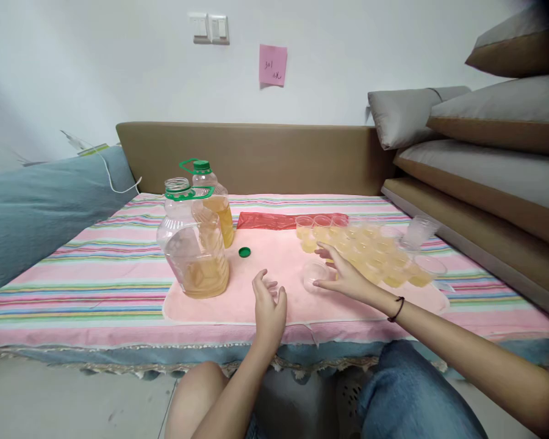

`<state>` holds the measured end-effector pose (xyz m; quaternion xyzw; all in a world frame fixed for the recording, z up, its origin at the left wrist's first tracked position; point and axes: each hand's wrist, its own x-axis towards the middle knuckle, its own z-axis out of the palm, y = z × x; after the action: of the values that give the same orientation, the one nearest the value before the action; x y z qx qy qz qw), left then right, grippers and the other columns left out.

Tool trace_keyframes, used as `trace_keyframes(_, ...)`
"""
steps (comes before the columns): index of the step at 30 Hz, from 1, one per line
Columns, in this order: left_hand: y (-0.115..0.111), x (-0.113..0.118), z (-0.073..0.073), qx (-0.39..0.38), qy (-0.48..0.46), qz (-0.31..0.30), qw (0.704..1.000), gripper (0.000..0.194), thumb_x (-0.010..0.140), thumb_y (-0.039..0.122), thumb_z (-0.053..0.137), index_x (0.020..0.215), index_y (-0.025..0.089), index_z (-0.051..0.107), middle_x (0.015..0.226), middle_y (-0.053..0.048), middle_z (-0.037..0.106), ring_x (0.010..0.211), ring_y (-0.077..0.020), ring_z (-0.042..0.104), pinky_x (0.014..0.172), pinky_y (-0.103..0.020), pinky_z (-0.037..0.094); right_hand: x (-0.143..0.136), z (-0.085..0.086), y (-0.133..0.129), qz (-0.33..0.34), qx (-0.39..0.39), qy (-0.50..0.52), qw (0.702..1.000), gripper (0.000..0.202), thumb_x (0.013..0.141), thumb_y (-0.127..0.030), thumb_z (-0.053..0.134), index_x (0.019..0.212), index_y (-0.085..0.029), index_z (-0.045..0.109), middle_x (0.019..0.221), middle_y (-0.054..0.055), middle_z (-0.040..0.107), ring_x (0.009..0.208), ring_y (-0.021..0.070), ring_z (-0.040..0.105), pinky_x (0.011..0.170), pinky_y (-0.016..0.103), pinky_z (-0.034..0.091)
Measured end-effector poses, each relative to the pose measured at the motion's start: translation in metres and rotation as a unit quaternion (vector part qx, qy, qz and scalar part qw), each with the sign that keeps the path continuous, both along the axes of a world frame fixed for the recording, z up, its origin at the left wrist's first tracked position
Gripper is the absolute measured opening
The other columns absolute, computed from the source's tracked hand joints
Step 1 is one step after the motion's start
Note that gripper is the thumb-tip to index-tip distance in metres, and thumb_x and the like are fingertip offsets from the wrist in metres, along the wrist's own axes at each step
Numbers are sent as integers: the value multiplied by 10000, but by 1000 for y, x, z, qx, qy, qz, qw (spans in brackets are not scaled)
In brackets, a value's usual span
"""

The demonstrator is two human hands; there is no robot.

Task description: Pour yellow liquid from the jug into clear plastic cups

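My right hand [341, 272] has its thumb and fingers apart beside a clear plastic cup [312, 275] on the pink mat [247, 305]. The thumb overlaps the cup's edge; whether it touches I cannot tell. To the left, my left hand [269, 305] hovers over the mat, thumb and fingers apart, holding nothing. Rows of clear cups with yellow liquid [370, 250] stand at the right. An uncapped large plastic bottle [196, 268], partly filled with yellow liquid, is on the left. Behind it stands a second bottle [224, 210] with its green cap on.
A loose green cap [244, 252] lies near the bottles. Red plastic film [269, 221] stretches along the mat's back edge. Tilted clear cups [421, 230] rest at the far right, near stacked cushions [494, 164]. A striped cloth [100, 268] covers the surface.
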<state>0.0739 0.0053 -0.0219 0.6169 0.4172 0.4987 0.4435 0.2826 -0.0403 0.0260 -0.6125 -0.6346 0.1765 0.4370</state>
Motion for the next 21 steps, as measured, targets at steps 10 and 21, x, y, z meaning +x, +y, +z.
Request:
trace_keyframes(10, 30, -47, 39, 413, 86, 301, 855, 419, 851, 126, 551, 1250, 189, 440, 1293, -168, 490, 1301, -277, 438, 1078, -519, 355, -73, 87, 15, 81, 113, 29, 990, 411, 826, -348, 687, 1207, -317, 539, 1304, 41, 590, 1242, 221, 542, 1079, 484, 438)
trace_keyframes(21, 70, -115, 46, 229, -61, 396, 887, 429, 934, 346, 488, 1330, 191, 425, 1386, -148, 462, 1343, -234, 416, 1155, -429, 287, -159, 50, 103, 164, 49, 131, 977, 643, 736, -390, 776, 1307, -291, 499, 1402, 107, 516, 1299, 282, 498, 1051, 527, 444)
